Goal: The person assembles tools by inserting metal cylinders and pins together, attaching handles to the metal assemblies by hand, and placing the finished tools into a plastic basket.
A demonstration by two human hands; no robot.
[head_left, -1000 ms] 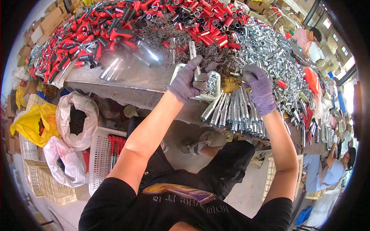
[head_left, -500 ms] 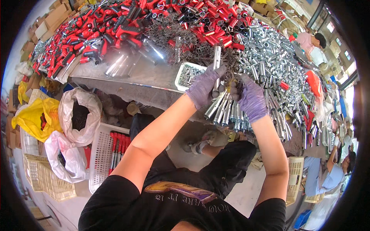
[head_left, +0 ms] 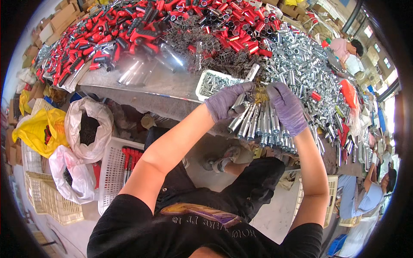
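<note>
A purple glove covers my left hand (head_left: 227,101), which is closed round a shiny metal tube (head_left: 251,74). The tube slants, its upper end leaning right. My right hand (head_left: 287,107), gloved alike, has its fingers bent together beside small brass-coloured coiled parts (head_left: 260,93); what it pinches, if anything, is hidden. Below and between both hands, several long metal tubes (head_left: 254,122) lie side by side over the table's near edge. Just left of the tube stands a white tray (head_left: 199,89) of small metal pins. Dark wire springs (head_left: 185,41) are heaped behind it.
Red-and-black handles (head_left: 142,34) pile up at the far left, red sleeves (head_left: 241,43) behind, silver metal fittings (head_left: 297,51) at right. Sacks (head_left: 88,109) and a white crate (head_left: 112,172) stand on the floor at left. Another person (head_left: 372,198) works at far right.
The tube in my left hand has tipped from nearly upright to leaning right, and that hand has shifted slightly left. My right hand has turned and moved a little right, away from the left.
</note>
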